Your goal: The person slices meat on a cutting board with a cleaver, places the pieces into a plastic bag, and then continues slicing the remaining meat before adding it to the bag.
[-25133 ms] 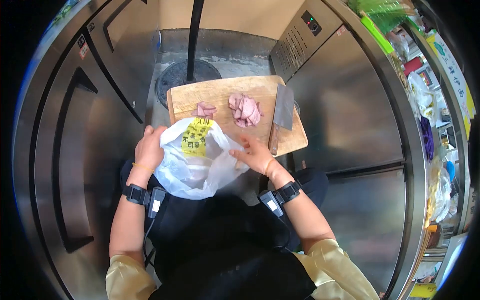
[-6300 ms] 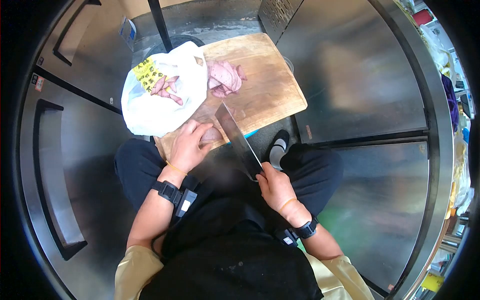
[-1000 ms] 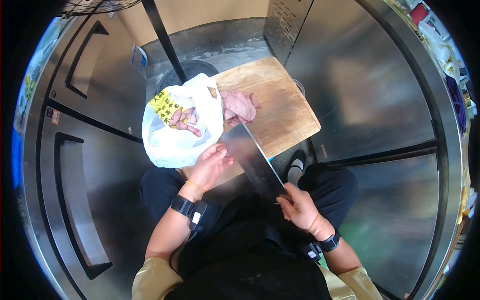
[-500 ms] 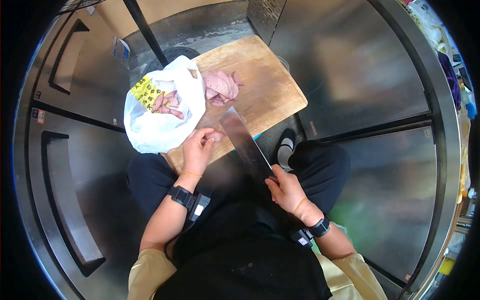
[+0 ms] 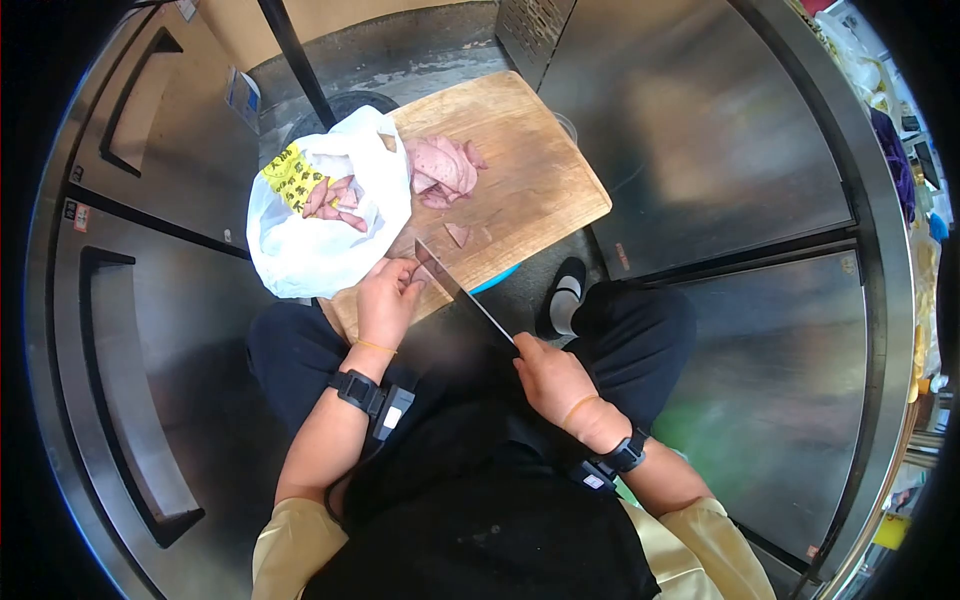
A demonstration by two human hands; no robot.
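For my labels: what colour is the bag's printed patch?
Printed patch: yellow, black characters; head view.

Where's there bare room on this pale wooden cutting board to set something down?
Right of the pink sliced meat, out to the board's right end, and a strip behind the meat. It's crowded near left, with the white plastic bag, left hand and steel-bladed knife.

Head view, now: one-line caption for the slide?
Right hand angles a cleaver at meat steadied by the left hand on a wooden board, beside a white bag.
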